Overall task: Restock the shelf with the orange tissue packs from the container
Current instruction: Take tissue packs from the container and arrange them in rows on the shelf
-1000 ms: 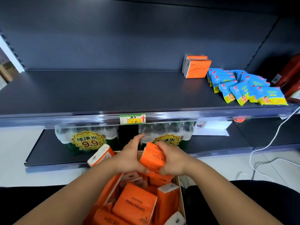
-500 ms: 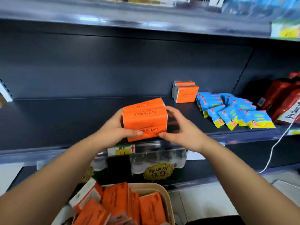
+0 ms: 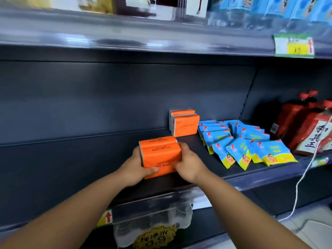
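The main risk is the stack coming apart. The packs [image 3: 159, 155] (three, it seems, lying one on another) are held only by a squeeze from the two ends, and soft wrappers slide. If either hand eases before the bottom pack is flat on the shelf [image 3: 71, 159], the middle one could slip out, or the pile could tip forward off the front edge, which lies close below the wrists.

A second risk is on the right. Pushed back toward the shelved packs [image 3: 185, 125], the stack could clip the nearest blue sachets [image 3: 239, 146] and knock their fan askew. Set down crooked, it would leave a ragged row with the pair behind.

Both arms reach forward from the bottom of the view, forearms converging on the stack. The left hand [image 3: 136, 168] cups the left end, thumb across the front face, its fingers [image 3: 138, 151] curled round the far side. The right hand [image 3: 188, 164] mirrors it on the right end, thumb at the front and fingers over the top corner, so both hands are closed on the packs.

The stack sits low over the middle of the shelf, in front of and left of the shelved pair and apart from them. Whether it touches the shelf I cannot tell. The container is out of view.
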The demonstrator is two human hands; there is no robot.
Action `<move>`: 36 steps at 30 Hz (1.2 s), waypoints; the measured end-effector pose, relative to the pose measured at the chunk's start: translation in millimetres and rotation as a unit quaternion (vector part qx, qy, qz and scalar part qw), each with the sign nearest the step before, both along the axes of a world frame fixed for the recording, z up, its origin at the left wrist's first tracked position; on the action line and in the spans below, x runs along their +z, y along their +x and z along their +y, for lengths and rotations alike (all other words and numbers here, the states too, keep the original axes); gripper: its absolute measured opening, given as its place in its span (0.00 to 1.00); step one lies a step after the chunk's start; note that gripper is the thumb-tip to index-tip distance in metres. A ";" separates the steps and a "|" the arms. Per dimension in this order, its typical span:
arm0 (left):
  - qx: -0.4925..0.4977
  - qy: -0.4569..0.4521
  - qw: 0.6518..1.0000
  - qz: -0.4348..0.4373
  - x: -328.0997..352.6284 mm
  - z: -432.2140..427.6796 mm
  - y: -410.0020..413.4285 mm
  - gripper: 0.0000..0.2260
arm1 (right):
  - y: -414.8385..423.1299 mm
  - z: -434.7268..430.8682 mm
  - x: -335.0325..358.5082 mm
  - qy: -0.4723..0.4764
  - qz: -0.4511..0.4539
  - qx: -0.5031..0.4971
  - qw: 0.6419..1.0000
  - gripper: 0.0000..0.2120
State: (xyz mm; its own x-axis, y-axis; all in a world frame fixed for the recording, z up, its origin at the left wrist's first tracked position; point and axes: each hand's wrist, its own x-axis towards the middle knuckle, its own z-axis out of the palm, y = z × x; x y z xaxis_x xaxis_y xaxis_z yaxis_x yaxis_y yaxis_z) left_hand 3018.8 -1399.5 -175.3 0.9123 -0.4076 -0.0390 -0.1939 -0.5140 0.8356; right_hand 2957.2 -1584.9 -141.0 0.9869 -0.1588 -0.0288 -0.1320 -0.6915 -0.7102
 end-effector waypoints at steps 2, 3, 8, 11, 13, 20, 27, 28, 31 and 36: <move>-0.008 -0.003 1.000 -0.016 -3.1 -27.7 9.6 0.45 | 4.6 -17.9 2.2 0.005 0.005 -0.052 0.999 0.26; -0.013 -0.006 1.000 -0.023 -5.2 -43.1 15.3 0.47 | 7.7 -27.3 2.7 0.007 0.004 -0.082 0.997 0.24; 0.046 0.035 0.997 -0.055 -13.4 -109.7 43.2 0.43 | 33.4 -61.7 1.1 0.019 0.023 -0.169 0.985 0.20; 0.073 0.078 0.993 -0.055 -14.2 -130.7 61.7 0.40 | 55.7 -63.5 -2.3 0.076 0.012 -0.179 0.981 0.24; 0.084 0.092 0.991 -0.046 -15.2 -139.1 74.6 0.40 | 72.7 -62.3 -9.7 0.094 -0.003 -0.177 0.980 0.32; 0.131 0.153 0.979 -0.043 -20.8 -156.7 97.0 0.37 | 110.2 -59.2 -16.4 0.154 -0.005 -0.241 0.958 0.32; 0.129 0.167 0.977 -0.040 -7.3 -161.3 91.8 0.24 | 117.8 -49.2 -17.0 0.244 -0.013 -0.303 0.921 0.29; 0.131 0.169 0.976 -0.035 -6.8 -160.8 90.9 0.23 | 118.4 -46.3 -18.8 0.265 -0.014 -0.302 0.915 0.29; 0.129 0.164 0.978 -0.020 -6.1 -161.6 88.9 0.21 | 117.0 -36.3 -20.9 0.298 -0.011 -0.277 0.914 0.33; 0.117 0.174 0.978 -0.012 -5.9 -169.7 86.9 0.25 | 122.2 -39.6 -25.9 0.316 -0.020 -0.260 0.912 0.41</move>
